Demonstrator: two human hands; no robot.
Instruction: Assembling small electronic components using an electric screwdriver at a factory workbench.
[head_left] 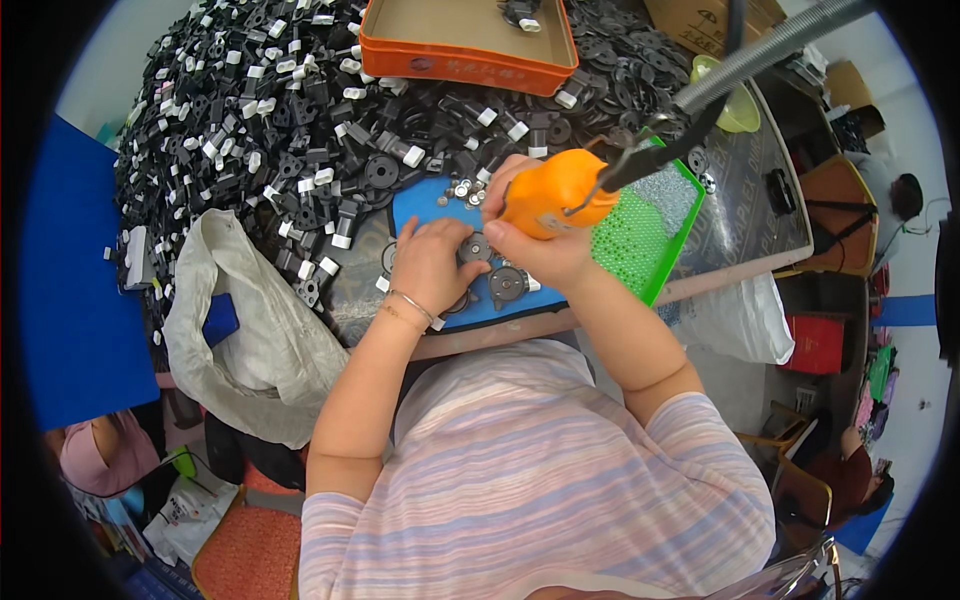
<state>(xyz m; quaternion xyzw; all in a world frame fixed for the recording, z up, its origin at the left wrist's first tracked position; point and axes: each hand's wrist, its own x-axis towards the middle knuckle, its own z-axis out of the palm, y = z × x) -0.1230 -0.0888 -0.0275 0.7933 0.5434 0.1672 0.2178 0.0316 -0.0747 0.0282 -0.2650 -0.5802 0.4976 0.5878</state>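
My right hand (548,258) is wrapped round an orange electric screwdriver (560,190), whose tip is hidden by the hand. My left hand (428,262) lies on the blue mat (430,200), thumb and forefinger pinched round a dark round plastic part (474,248). Close beside it on the mat is another round black part (507,284). Small round metal pieces (466,192) lie in a loose group just beyond my fingers. To the right, a green tray (660,285) holds many small silvery screws (660,200).
A large heap of black parts with white connectors (270,110) covers the table's left and back. An orange box (470,75) stands at the back. A coiled spring hose (770,55) crosses the upper right. A pale cloth sack (250,330) hangs at the left edge; other people sit farther off.
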